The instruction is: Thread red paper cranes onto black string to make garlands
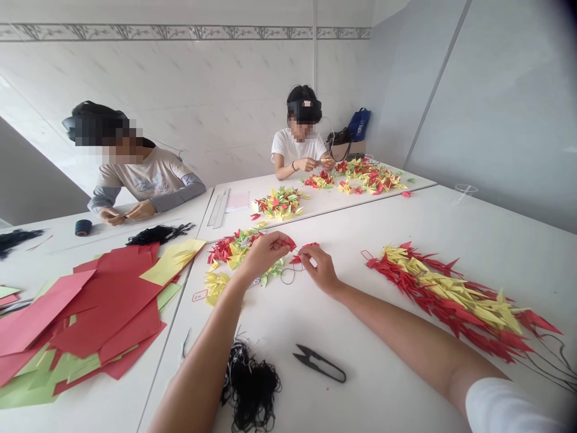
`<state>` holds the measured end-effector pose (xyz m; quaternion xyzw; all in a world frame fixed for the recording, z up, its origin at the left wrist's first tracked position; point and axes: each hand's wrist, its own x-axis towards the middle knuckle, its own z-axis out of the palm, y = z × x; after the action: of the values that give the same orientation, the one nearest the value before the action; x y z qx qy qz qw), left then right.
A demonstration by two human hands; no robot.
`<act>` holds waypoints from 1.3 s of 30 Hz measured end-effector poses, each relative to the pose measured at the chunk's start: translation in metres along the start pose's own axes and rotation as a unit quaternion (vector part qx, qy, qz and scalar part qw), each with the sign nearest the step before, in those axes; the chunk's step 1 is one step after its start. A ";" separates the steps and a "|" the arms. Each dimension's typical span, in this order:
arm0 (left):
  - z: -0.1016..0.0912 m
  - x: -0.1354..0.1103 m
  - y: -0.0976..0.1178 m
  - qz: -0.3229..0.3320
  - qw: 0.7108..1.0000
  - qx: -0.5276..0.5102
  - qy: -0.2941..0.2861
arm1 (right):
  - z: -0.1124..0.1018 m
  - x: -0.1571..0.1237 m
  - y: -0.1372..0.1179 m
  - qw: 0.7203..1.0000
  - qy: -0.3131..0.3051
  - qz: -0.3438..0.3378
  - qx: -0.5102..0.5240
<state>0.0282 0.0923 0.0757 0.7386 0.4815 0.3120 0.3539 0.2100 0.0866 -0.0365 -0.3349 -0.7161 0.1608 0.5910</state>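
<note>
Between its thumb and fingers, my left hand [265, 255] pinches a small red folded paper crane [288, 243]. My right hand [320, 269] is closed close beside it, pinching the end of a thin black cord [288, 279]. A short thin line, perhaps a needle, spans the gap between the hands; it is too small to make out. The cord loops down onto the table beneath my fingers. More red folded pieces [310, 245] show just behind my hands. A pile of red, yellow and green paper cranes [234, 248] lies beside and partly behind my left hand.
Black thread snips [319, 362] and a tangle of black cords [252, 385] lie nearest me. Strung red and yellow cranes [444, 288] stretch along the right. Coloured paper sheets [121, 294] cover the left table. Two people [146, 174] work across from me, near more crane piles [279, 202].
</note>
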 end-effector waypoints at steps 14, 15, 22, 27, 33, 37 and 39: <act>0.000 -0.001 0.002 0.000 1.000 -0.010 0.003 | 0.001 0.000 0.000 1.000 0.000 -0.008 -0.013; 0.000 -0.001 0.002 0.001 1.000 -0.011 0.004 | 0.001 0.000 0.000 1.000 0.000 -0.005 -0.014; -0.002 -0.001 0.002 -0.004 1.000 -0.021 0.006 | 0.000 0.001 -0.002 1.000 -0.003 0.003 -0.016; -0.001 -0.001 0.002 -0.005 1.000 -0.020 0.003 | 0.000 0.001 -0.002 1.000 -0.007 0.007 -0.018; 0.001 0.000 0.000 0.001 1.000 -0.007 -0.001 | 0.000 0.001 -0.001 1.000 -0.005 0.002 -0.019; 0.004 0.000 -0.002 0.014 1.000 0.017 -0.003 | 0.001 0.001 0.000 1.000 0.000 0.001 -0.019; 0.005 0.000 -0.001 0.023 0.999 0.031 -0.002 | 0.001 0.001 0.000 1.000 0.000 0.007 -0.020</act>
<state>0.0314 0.0913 0.0718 0.7605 0.4731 0.3038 0.3248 0.2092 0.0873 -0.0365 -0.3518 -0.7166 0.1507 0.5831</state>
